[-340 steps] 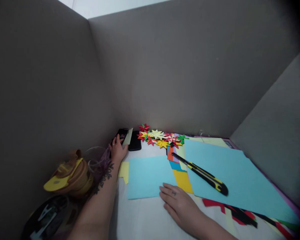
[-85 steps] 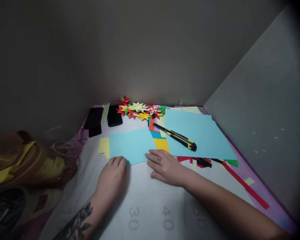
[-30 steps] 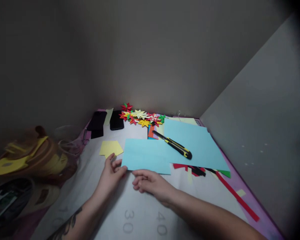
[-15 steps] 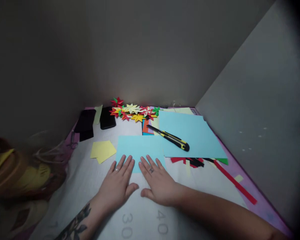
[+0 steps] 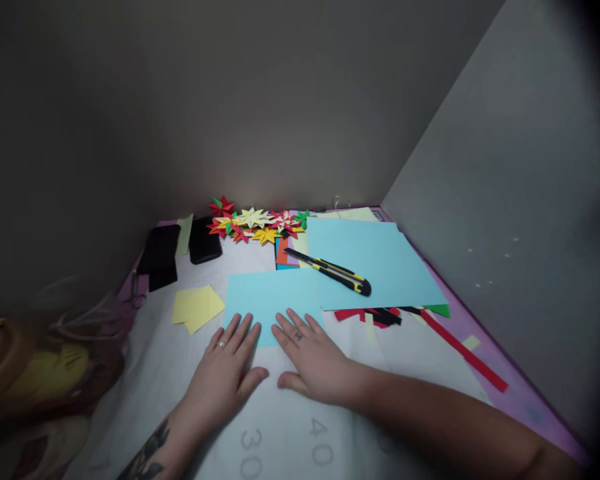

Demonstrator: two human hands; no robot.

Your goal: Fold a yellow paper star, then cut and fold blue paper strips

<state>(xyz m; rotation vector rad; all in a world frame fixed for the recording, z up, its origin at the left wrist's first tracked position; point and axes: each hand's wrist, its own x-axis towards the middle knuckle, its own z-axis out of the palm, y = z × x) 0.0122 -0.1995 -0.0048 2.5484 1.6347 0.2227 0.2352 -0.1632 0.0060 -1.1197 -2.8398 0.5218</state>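
Observation:
A light blue sheet of paper (image 5: pixel 275 293) lies flat in front of me. My left hand (image 5: pixel 227 367) rests palm down with its fingers spread over the sheet's near left part. Beside it, my right hand (image 5: pixel 310 360) lies flat too, fingertips on the near right part of the same sheet. Neither hand grips anything. Just beyond the right hand, a black and yellow utility knife (image 5: pixel 330 270) has its blade out and lies across a larger blue sheet (image 5: pixel 390 267). Yellow paper pieces (image 5: pixel 197 308) sit left of the blue sheet.
Folded paper stars (image 5: pixel 255 220) are heaped at the back by the wall. Two dark phone-like objects (image 5: pixel 205 240) lie at the back left, near scissors (image 5: pixel 136 290). Red and black paper scraps (image 5: pixel 375 317) and a red strip (image 5: pixel 463 350) lie right. A blurred brown and yellow object (image 5: pixel 45 367) stands left.
The view has shifted slightly, so most things appear a little further left. Both hands stay flat on the blue sheet, with only slight movement.

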